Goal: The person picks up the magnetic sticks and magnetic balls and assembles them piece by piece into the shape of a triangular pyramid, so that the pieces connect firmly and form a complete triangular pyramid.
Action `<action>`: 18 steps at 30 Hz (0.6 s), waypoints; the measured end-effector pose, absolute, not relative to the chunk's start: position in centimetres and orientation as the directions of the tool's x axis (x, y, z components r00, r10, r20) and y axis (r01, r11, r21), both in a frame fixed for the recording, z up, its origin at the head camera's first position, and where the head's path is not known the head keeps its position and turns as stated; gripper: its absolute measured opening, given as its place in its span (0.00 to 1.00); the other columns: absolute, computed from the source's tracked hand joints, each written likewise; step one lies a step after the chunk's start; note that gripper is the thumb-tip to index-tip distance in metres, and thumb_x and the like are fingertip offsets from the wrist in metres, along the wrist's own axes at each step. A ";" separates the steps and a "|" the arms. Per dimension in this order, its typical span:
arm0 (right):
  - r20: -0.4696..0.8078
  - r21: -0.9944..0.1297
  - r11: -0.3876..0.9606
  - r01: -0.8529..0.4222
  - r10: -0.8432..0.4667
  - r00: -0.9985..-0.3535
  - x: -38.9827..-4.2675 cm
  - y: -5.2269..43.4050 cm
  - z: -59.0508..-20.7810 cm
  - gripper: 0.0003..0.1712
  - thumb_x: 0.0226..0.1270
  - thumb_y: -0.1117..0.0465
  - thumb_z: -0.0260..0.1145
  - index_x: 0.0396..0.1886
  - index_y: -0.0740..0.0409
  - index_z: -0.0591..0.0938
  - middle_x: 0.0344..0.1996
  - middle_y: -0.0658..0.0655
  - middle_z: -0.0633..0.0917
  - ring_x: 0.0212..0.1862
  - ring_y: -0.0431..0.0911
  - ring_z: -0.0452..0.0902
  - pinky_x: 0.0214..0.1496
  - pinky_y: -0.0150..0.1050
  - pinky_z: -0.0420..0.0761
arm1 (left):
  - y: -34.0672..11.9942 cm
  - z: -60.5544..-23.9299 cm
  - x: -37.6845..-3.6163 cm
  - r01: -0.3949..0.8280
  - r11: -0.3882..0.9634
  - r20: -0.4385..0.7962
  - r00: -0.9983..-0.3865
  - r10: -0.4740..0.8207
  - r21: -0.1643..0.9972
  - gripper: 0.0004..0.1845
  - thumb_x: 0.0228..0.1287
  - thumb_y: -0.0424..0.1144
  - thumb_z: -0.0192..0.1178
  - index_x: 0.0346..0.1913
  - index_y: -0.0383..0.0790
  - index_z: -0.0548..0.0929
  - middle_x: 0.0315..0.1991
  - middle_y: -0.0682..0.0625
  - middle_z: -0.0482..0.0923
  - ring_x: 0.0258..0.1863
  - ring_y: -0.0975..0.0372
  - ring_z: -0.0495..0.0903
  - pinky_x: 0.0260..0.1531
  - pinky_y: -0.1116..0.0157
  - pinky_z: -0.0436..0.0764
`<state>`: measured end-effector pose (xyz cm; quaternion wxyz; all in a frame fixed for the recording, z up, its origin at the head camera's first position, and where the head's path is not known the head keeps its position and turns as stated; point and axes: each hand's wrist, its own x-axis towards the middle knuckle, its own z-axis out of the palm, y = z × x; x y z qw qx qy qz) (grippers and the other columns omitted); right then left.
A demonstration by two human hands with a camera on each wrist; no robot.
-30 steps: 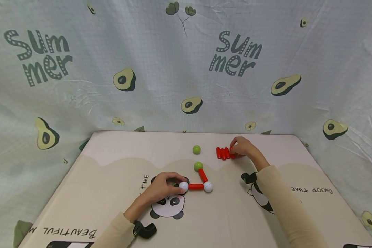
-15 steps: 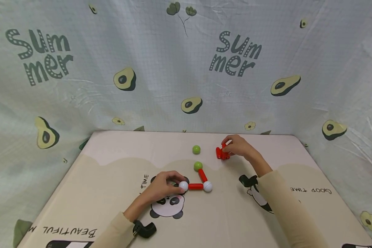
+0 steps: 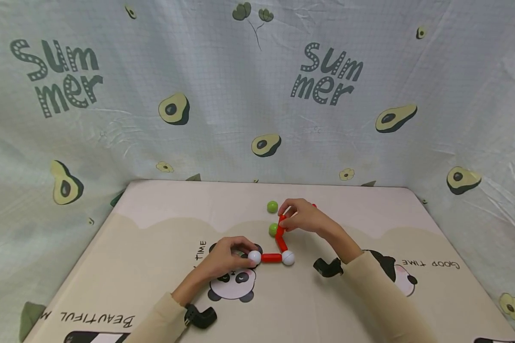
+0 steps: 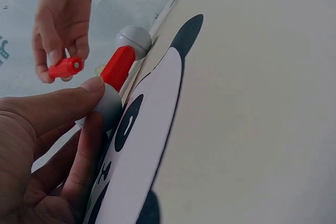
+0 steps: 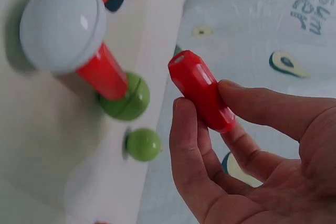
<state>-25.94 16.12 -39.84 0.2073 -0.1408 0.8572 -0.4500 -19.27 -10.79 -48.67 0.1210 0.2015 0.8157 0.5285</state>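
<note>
My left hand (image 3: 228,259) pinches a white ball (image 4: 107,107) between thumb and fingers, low over the panda print. From that ball a red stick (image 3: 271,258) runs to a second white ball (image 5: 63,24). Another red stick (image 5: 105,72) links the second ball to a green ball (image 5: 128,97), making a bent chain. Raised near the green end, my right hand (image 3: 304,216) holds a loose red magnetic stick (image 5: 202,92) between thumb and fingertips. A small metal dot shows in the end of this six-sided stick.
A separate green ball (image 3: 272,206) lies farther back on the printed tabletop (image 3: 176,209). Behind my right hand a red tip (image 3: 314,206) peeks out; the rest there is hidden. A patterned curtain (image 3: 223,95) hangs past the table's far edge.
My right hand has picked up a red magnetic stick from the row at the back and carried it left and nearer, to the green ball. The left hand stays on its white ball.
</note>
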 end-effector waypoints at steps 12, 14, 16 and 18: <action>-0.208 -0.804 0.579 -0.138 -0.490 -0.846 -24.3 13.2 -41.3 0.13 0.67 0.65 0.70 0.49 0.63 0.84 0.39 0.58 0.86 0.37 0.48 0.84 0.44 0.41 0.86 | -10.7 -48.4 -19.2 0.197 0.351 0.028 -0.901 0.432 0.916 0.14 0.58 0.41 0.76 0.47 0.47 0.88 0.43 0.51 0.88 0.43 0.60 0.84 0.42 0.69 0.80; -0.212 -0.804 0.580 -0.132 -0.486 -0.848 -24.1 12.9 -41.5 0.11 0.68 0.65 0.70 0.48 0.62 0.84 0.37 0.58 0.86 0.36 0.50 0.86 0.43 0.41 0.86 | -10.7 -48.5 -19.2 0.197 0.353 0.027 -0.901 0.433 0.915 0.14 0.58 0.41 0.76 0.47 0.47 0.88 0.42 0.51 0.88 0.42 0.60 0.84 0.42 0.69 0.80; -0.216 -0.805 0.580 -0.124 -0.481 -0.850 -23.9 12.7 -41.6 0.10 0.69 0.65 0.69 0.48 0.62 0.84 0.36 0.58 0.87 0.35 0.51 0.87 0.42 0.41 0.85 | -10.6 -48.5 -19.2 0.194 0.353 0.025 -0.902 0.431 0.915 0.14 0.57 0.41 0.76 0.46 0.48 0.88 0.42 0.52 0.88 0.42 0.61 0.84 0.42 0.69 0.80; -0.211 -0.803 0.582 -0.128 -0.478 -0.853 -23.9 12.6 -41.8 0.10 0.69 0.65 0.69 0.47 0.62 0.84 0.35 0.58 0.88 0.35 0.52 0.88 0.40 0.40 0.85 | -10.6 -48.5 -19.2 0.194 0.357 0.024 -0.903 0.428 0.914 0.13 0.57 0.40 0.76 0.46 0.48 0.88 0.41 0.52 0.88 0.42 0.61 0.84 0.43 0.69 0.80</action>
